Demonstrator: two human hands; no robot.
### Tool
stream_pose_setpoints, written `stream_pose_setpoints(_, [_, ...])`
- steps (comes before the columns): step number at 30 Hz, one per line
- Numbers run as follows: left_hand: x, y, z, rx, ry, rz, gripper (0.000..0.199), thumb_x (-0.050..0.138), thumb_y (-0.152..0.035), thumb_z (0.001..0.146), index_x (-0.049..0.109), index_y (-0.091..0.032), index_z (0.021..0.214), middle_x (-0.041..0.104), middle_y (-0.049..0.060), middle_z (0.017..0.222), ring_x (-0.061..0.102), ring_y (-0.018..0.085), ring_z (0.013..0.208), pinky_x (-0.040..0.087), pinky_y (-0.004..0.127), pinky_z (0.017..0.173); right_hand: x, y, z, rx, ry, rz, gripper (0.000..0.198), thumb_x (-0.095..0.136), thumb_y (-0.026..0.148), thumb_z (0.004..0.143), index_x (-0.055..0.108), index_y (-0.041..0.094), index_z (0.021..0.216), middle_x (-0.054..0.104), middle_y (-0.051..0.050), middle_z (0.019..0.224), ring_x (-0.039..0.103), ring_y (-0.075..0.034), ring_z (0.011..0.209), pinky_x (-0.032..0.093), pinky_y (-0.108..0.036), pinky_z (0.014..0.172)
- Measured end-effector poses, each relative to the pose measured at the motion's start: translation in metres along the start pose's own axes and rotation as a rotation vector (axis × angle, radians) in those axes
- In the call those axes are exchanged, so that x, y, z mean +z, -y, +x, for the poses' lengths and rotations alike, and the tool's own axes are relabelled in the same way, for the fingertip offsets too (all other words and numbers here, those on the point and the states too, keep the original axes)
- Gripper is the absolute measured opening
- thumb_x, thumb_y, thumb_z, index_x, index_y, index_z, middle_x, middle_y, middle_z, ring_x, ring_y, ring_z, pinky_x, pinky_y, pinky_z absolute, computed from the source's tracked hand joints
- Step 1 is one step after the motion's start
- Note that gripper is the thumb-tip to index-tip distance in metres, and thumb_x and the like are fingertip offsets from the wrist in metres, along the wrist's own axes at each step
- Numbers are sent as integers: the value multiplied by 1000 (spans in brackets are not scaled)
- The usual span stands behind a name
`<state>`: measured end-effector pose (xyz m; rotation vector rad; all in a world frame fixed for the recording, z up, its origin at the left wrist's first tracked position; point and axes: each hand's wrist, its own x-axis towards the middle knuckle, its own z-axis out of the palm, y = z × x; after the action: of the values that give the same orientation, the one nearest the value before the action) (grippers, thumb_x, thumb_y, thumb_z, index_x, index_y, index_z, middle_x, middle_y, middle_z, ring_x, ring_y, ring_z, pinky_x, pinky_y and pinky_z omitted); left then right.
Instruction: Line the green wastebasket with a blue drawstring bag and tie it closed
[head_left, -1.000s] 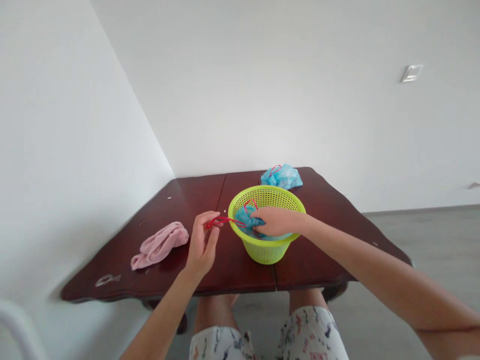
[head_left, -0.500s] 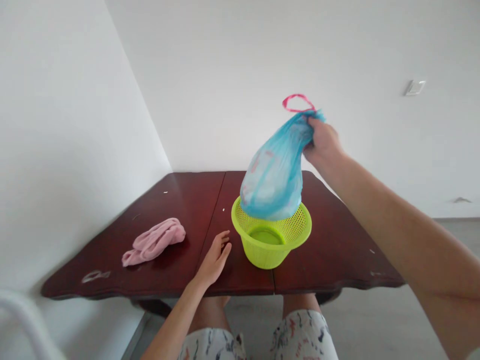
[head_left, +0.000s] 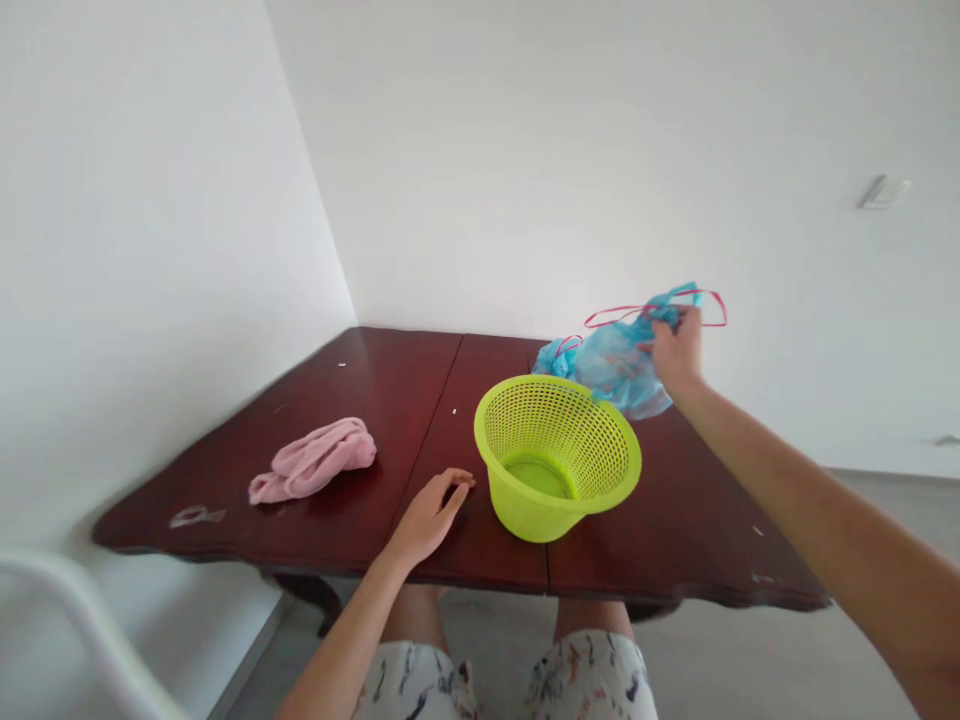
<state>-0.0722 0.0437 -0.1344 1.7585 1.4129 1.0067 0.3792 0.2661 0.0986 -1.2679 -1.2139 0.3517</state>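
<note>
My right hand (head_left: 679, 352) grips the gathered top of a light-blue plastic drawstring bag (head_left: 624, 368), its pink strings looping out to both sides. The bag hangs behind the basket, over the table's far right part, and is slightly blurred. A crumpled blue piece with a pink loop (head_left: 556, 358) shows just left of it, apparently a second bag, partly hidden by the rim. The lime-green plastic basket (head_left: 559, 500) stands upright with nothing visible inside. Just left of it, my left hand (head_left: 429, 515) rests on the table, fingers loosely curved and thumb apart, holding nothing.
A folded pink cloth (head_left: 315, 460) lies on the left of the dark red wooden table (head_left: 375, 380). White walls stand behind and to the left. A white curved bar (head_left: 82, 610) crosses the lower left corner.
My right hand has carried the blue bag from above the basket to behind it, lower and further right. The basket's inside now shows fully. My left hand stays beside the basket.
</note>
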Motion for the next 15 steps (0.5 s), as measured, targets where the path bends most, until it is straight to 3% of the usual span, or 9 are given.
stream_pose_setpoints(4, [0,0,0,-7,-10,47,46,53,-64,125,80,-29,136,86,9,141,79,34,139,58,55,128,14,-60,-35,120,279,-97,20,84,29,98,68,26,109,77,-5,101,74,-21,87,67,-30,65])
stream_pose_setpoints(7, [5,0,1,7,-22,66,42,55,-60,125,81,-28,135,87,10,140,81,33,138,60,55,127,16,-83,-56,99,440,-156,21,89,33,96,73,23,107,82,-10,99,79,-25,90,72,-43,84])
stream_pose_setpoints(9, [4,0,1,26,-66,66,39,56,-56,125,79,-28,139,87,11,143,81,32,138,62,54,126,9,-90,-63,57,457,-187,30,89,39,97,76,22,118,86,-16,116,84,-33,109,71,-57,108])
stream_pose_setpoints(11, [-7,-2,-2,71,-185,150,35,57,-50,124,78,-28,142,86,11,147,80,33,141,61,56,128,-7,-90,-70,-11,442,-217,48,88,49,99,75,22,136,86,-20,131,85,-40,124,65,-69,122])
stream_pose_setpoints(13, [-33,-4,-8,138,-369,337,30,61,-45,122,78,-28,139,84,12,151,76,35,149,55,61,136,-36,-86,-86,-116,448,-238,68,84,60,103,68,22,158,85,-23,140,86,-44,127,67,-73,120])
stream_pose_setpoints(15, [-70,-5,-15,172,-553,541,29,66,-47,120,78,-27,137,81,13,157,68,39,161,44,66,145,-73,-82,-116,-200,478,-234,78,77,65,110,56,28,176,83,-23,152,87,-42,128,73,-67,111])
